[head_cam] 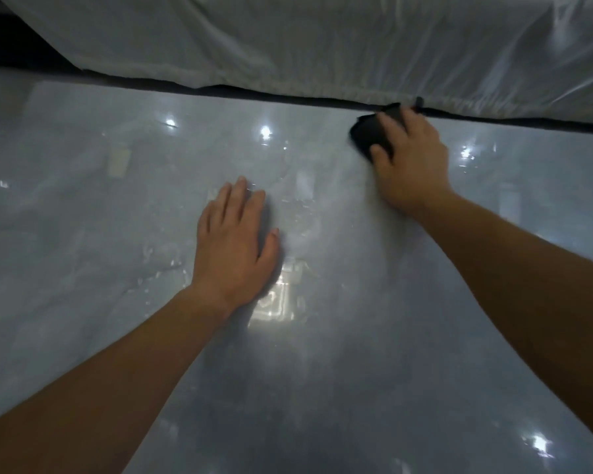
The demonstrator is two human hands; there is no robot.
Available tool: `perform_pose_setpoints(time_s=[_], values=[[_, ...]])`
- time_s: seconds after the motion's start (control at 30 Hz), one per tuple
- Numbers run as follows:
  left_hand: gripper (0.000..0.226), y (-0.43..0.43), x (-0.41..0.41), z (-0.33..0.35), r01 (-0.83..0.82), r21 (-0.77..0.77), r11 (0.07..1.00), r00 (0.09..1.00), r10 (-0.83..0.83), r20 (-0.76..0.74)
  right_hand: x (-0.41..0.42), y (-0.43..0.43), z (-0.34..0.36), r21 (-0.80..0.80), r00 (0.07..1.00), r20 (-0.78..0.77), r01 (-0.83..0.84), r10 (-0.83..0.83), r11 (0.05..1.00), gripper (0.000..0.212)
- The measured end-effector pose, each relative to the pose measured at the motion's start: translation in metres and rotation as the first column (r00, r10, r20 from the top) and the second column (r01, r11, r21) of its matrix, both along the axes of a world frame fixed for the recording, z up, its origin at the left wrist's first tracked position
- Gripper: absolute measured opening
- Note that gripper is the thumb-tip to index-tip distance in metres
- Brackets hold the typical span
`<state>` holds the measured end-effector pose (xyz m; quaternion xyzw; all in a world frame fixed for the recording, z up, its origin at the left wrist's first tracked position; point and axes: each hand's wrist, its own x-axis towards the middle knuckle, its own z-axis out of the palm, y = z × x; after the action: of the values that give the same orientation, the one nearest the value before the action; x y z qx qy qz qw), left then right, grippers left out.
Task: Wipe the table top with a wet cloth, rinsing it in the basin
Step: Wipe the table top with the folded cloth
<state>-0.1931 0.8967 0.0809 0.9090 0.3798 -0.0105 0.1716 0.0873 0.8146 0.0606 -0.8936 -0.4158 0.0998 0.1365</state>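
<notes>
A: Edges?
B: Glossy pale grey stone-look counter [117, 217] fills most of the view. Its far edge runs left to right, dropping slightly to the right, with a dark strip [288, 95] along it. A crinkled translucent white plastic sheet [322, 39] hangs just behind the strip. The other edges fall outside the frame.
A: Room to move?
B: Open surface left of both hands and toward the camera. Wet streaks and droplets [165, 258] lie left of and between the hands. Ceiling-light reflections are scattered across the counter.
A: Cloth?
B: Black wadded cloth [367, 135] sits on the counter at the far edge, right of centre. Cannot tell if it touches the strip.
A: Right hand?
B: Right hand [411, 162] is on top of the cloth. Fingers [391, 123] bend over it and the thumb [380, 153] is against its near side, so it grips the cloth.
A: Left?
B: Left hand [235, 241] is palm-down on the counter, mid-frame, well apart from the cloth. Its fingers are straight and close together, thumb slightly out, holding nothing.
</notes>
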Motion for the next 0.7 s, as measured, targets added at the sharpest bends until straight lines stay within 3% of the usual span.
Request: perform_pose_setpoints(time_s=[0.07,0.1,0.23,0.37,0.43,0.5,0.57,0.63,0.7], values=[[0.067,0.006,-0.016,0.001,0.012,0.037,0.999,0.998,-0.009,-0.063,-0.011,0.016,0.001,-0.033,0.981,-0.015,0.192,-0.193,0.981,0.056],[0.068,0.009,-0.023,-0.002,0.023,0.037,0.999,0.996,-0.019,-0.092,-0.028,0.026,0.002,-0.027,0.983,-0.007,0.185,-0.185,0.982,0.056],[0.069,0.015,-0.037,-0.013,0.064,0.038,0.997,0.988,-0.058,-0.143,-0.102,0.04,-0.001,0.007,0.974,0.021,-0.225,0.225,0.974,0.056],[0.069,0.011,-0.036,-0.014,0.045,0.02,0.999,0.99,-0.042,-0.134,-0.102,0.023,-0.001,-0.025,0.94,0.008,-0.34,0.341,0.94,0.058],[0.069,0.01,-0.034,-0.011,0.038,0.006,0.999,0.989,-0.037,-0.141,-0.076,0.03,-0.002,-0.029,0.98,0.038,-0.195,0.196,0.98,0.058],[0.068,0.011,-0.033,-0.01,0.044,0.007,0.999,0.987,-0.043,-0.152,-0.056,0.049,0.001,-0.021,0.998,0.004,0.059,-0.059,0.998,0.055],[0.066,0.015,-0.034,-0.01,0.054,0.021,0.998,0.987,-0.05,-0.154,-0.062,0.072,0.001,-0.04,0.986,-0.002,0.164,-0.164,0.986,0.054],[0.066,0.018,-0.036,-0.011,0.064,0.027,0.998,0.988,-0.06,-0.143,-0.087,0.083,0.002,-0.018,1.0,0.019,0.021,-0.02,1.0,0.054],[0.066,0.018,-0.039,-0.014,0.07,0.027,0.997,0.989,-0.066,-0.135,-0.116,0.078,-0.001,0.005,0.966,0.055,-0.253,0.252,0.968,0.055]])
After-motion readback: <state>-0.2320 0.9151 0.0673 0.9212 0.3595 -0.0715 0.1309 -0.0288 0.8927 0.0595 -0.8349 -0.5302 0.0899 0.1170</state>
